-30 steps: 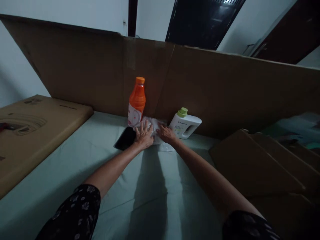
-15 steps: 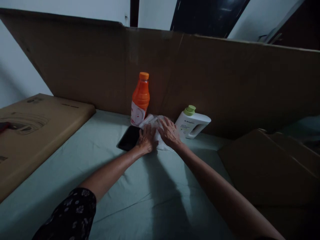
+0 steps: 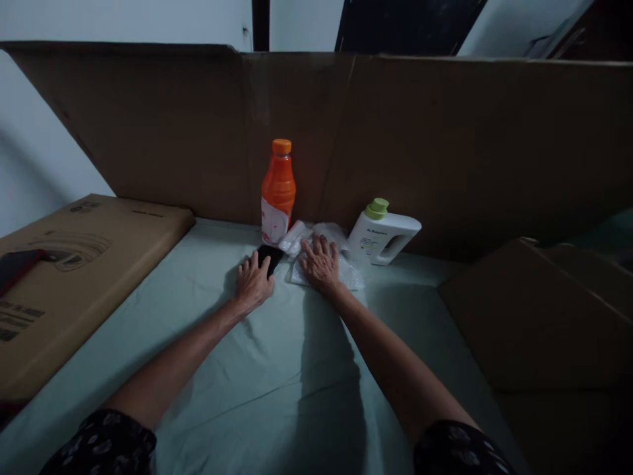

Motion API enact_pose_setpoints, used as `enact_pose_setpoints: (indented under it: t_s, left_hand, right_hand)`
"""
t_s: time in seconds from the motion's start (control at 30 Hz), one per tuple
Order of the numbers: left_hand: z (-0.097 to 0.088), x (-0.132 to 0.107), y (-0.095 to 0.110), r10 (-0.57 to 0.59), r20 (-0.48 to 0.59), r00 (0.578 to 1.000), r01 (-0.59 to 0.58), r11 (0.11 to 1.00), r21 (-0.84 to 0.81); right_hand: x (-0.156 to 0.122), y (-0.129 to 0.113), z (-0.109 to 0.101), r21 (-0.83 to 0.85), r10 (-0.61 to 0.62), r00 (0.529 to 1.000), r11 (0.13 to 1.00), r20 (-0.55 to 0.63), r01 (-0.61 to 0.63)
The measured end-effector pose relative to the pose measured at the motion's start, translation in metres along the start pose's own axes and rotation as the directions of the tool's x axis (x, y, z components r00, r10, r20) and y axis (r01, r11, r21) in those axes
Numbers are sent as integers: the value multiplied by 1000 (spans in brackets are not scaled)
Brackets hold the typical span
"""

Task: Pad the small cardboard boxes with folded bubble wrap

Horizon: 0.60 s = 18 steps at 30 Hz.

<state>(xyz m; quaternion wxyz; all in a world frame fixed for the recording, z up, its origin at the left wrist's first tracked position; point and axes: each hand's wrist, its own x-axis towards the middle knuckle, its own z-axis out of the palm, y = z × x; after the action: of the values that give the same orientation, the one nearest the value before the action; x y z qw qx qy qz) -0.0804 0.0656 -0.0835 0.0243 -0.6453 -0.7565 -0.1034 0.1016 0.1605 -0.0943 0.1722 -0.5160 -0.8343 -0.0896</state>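
Observation:
My left hand (image 3: 254, 284) lies over the lower left part of a flat black phone-like slab (image 3: 271, 256), fingers apart; the hand hides much of the slab. My right hand (image 3: 321, 265) rests with spread fingers on a crumpled clear bubble wrap bundle (image 3: 349, 274). Whatever the bubble wrap may contain cannot be made out. Just behind the slab stands an orange bottle (image 3: 279, 188) with an orange cap and a pale label. To the right of the wrap is a white jug (image 3: 378, 239) with a green cap and a side handle.
A tall cardboard panel (image 3: 297, 99) runs along the back of the pale green cloth surface (image 3: 237, 376). On the left lies a flat cardboard box (image 3: 113, 244) with a dark red-edged object (image 3: 20, 264) on it. More cardboard (image 3: 534, 316) stands at the right.
My left hand has moved left, off the bubble wrap and onto the black slab. My right hand has shifted left and slightly nearer on the wrap. The view has tilted slightly.

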Motion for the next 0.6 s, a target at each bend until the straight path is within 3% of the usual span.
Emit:
enact_pose_setpoints:
  t_s: [0.4, 0.5, 0.6]
  left_hand:
    - [-1, -5, -12, -87, -69, 994, 90, 995, 48]
    - [-1, -15, -6, -11, -89, 996, 16, 999, 49]
    - [-5, -38, 9, 135, -77, 988, -134, 991, 19]
  right_hand:
    - [1, 2, 7, 14, 10, 1000, 1000, 13, -10]
    - [2, 1, 4, 23, 7, 1000, 1000, 26, -7]
    - [5, -1, -9, 43, -2, 999, 999, 38, 0]
